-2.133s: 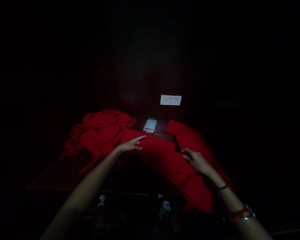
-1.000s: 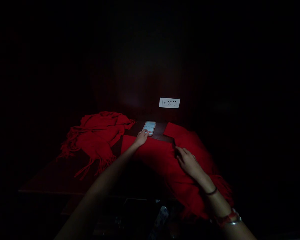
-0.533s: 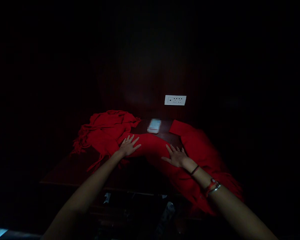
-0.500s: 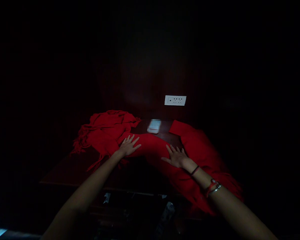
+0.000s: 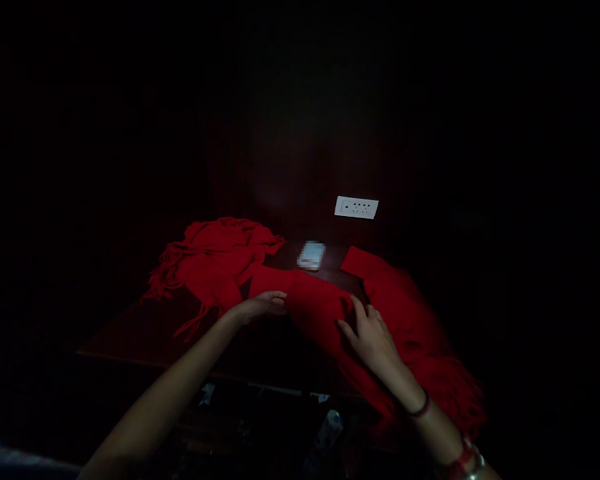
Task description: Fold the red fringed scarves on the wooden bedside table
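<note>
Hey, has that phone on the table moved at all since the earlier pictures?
No, not visibly. The phone still lies below and left of the wall socket; both shift together as the camera view moves.

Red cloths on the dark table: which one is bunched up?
The crumpled red fringed cloth at the far left, left of the white-screened phone. It lies in a rumpled heap; the smooth red middle cloth and the red cloth at right lie flatter.
</note>
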